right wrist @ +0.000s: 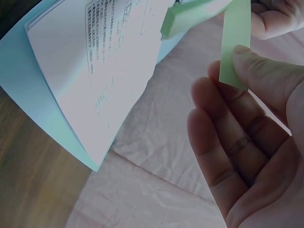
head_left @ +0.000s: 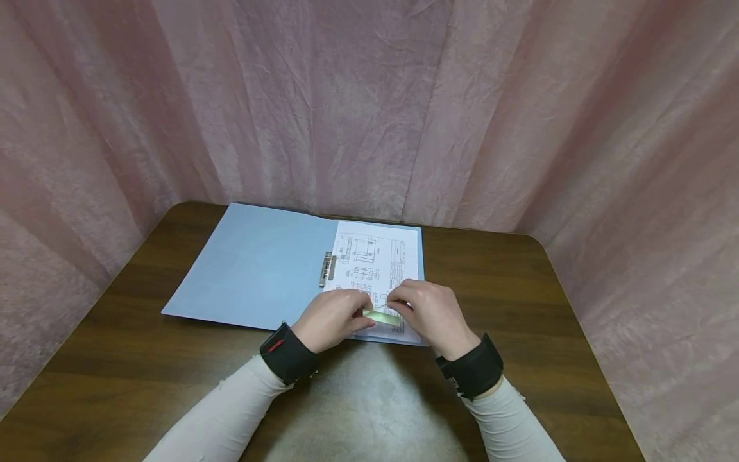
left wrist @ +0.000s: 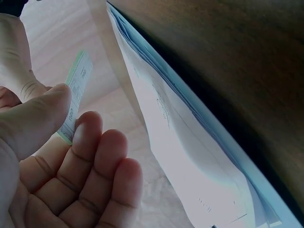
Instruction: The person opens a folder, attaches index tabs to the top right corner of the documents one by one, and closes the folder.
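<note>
A: Starting from the left, what do we have?

B: A blue folder (head_left: 248, 263) lies open on the counter (head_left: 115, 378), its metal clip (head_left: 327, 269) beside the printed sheets (head_left: 375, 266) on the right half.

A: And the left hand (head_left: 335, 314)?

B: We see thumb and forefinger pinching a green note pad (head_left: 383, 318), the other fingers loosely bent. The pad is raised off the sheets, between the hands, near the folder's front edge.

A: Which way does it run?

B: Its long axis goes from the left hand toward the right, the right end slightly lower in the head view. We judge the next move turns on this: the left hand has the pad's left end, while a green slip (right wrist: 235, 31) angles away from it to the right hand (head_left: 433, 314).

A: How does that hand hold?

B: Thumb against forefinger on the slip, remaining fingers loosely curved.

A: What can't we make out?

B: Whether the slip is stuck to the pad: its far end is cut off in the right wrist view. The left fingers hide the pad's left end, and its print is too blurred for us to read.
</note>
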The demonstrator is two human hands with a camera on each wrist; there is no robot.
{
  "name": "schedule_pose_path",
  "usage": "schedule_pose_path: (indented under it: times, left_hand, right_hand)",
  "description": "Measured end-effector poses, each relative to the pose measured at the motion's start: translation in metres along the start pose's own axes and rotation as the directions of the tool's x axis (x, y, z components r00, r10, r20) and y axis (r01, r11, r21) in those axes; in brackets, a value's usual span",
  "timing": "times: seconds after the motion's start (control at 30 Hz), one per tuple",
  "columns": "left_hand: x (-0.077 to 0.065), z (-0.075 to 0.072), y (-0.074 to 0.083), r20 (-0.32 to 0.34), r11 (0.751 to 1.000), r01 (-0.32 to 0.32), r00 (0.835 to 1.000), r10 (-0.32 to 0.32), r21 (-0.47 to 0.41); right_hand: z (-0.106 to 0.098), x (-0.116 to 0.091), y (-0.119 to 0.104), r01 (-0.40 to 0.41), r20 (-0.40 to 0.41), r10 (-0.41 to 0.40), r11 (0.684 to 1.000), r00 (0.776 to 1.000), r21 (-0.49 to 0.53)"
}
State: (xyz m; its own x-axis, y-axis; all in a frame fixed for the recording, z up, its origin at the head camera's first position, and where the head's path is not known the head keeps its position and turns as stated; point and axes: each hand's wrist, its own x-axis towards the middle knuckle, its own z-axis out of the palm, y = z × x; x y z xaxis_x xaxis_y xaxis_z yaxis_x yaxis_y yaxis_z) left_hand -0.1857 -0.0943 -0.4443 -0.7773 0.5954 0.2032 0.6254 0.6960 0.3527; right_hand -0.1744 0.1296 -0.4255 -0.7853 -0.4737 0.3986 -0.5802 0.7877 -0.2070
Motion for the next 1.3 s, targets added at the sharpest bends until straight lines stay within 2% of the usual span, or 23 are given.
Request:
schedule_pose_path:
  times: [0.37, 0.77, 1.1, 1.3]
  left_hand:
    - [-0.001, 0.002, 0.0, 0.001, 1.0, -0.018, 1.0, 0.018, 0.016]
    - [-0.006, -0.003, 0.004, 0.024, 0.999, 0.029, 0.999, -0.03, 0.032]
    - [-0.024, -0.004, 0.005, 0.022, 0.995, -0.052, 0.998, 0.051, 0.082]
    - [-0.033, -0.004, 0.01, 0.039, 0.993, -0.088, 0.996, 0.086, 0.073]
  right_hand:
    - [-0.004, 0.0, 0.002, -0.015, -0.015, 0.015, 1.0, 1.0, 0.0]
    - [-0.01, -0.001, 0.009, -0.038, -0.03, 0.038, 0.999, 0.999, 0.011]
    - [-0.013, 0.0, 0.013, -0.086, -0.031, 0.086, 0.996, 0.996, 0.012]
    - [-0.014, 0.0, 0.015, -0.102, -0.029, 0.102, 0.995, 0.994, 0.01]
